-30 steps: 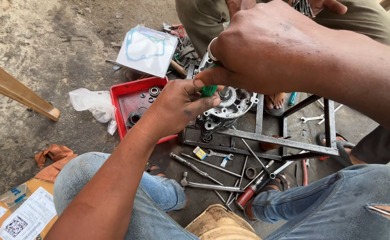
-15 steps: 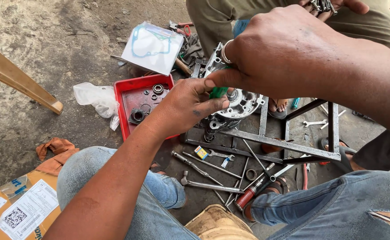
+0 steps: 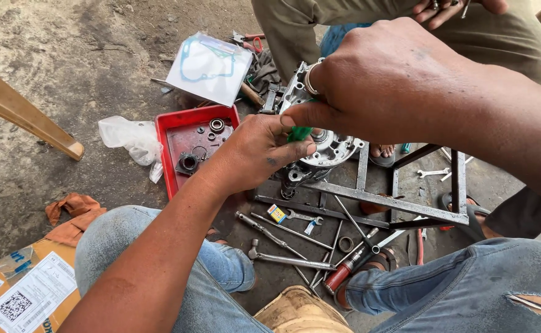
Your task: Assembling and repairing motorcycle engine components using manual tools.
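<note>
Where the ground is bare at far left, a wooden bar [image 3: 27,117] slants across the concrete, and a cardboard box [image 3: 17,296] with a pasted label sits at the near left corner beside an orange rag [image 3: 70,216]. Right of these lie a crumpled clear plastic bag [image 3: 132,139] and a red tray [image 3: 187,148] holding bearings and small rings; a bagged gasket sheet [image 3: 212,68] lies just beyond the tray.

At centre, the left hand [image 3: 255,154] reaches in from the near left, its fingers curled shut around a small green piece [image 3: 300,132], pinched at thumb and fingertips. That green piece sits just above the near-left face of a grey metal engine casing [image 3: 329,145]; only a short stub shows, so its long axis and heading cannot be told. The casing rests on a steel frame stand [image 3: 406,203], its long axis running from far left to near right.

On the ground near the stand lie long socket bars [image 3: 283,256] and a red-handled screwdriver [image 3: 344,271], pointing mostly left to right.

The right hand [image 3: 394,80] comes in from the right, above the casing, fingers closed, thumb and forefinger meeting the same green piece; a ring shows on one finger. Another person's hand [image 3: 449,9] rests at the far edge, on a knee.
</note>
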